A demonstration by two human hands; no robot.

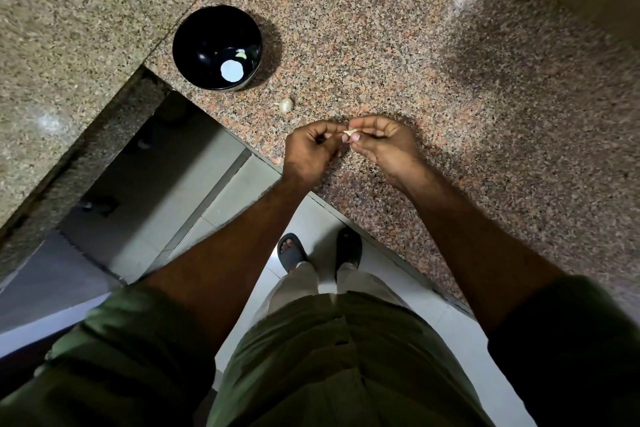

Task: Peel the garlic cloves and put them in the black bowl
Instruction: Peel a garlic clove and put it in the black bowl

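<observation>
Left hand (311, 146) and right hand (381, 140) together above the granite counter (450, 80), near its front edge. Fingertips of both pinching one small pale garlic clove (350, 132) between them. Second garlic clove (286, 104) lying on the counter, between hands and black bowl (194, 45), close to the bowl. Small pale piece inside the bowl; identity unclear.

Bowl (217, 47) on counter (433, 55), clove (286, 105) just beside, nr hands.
</observation>
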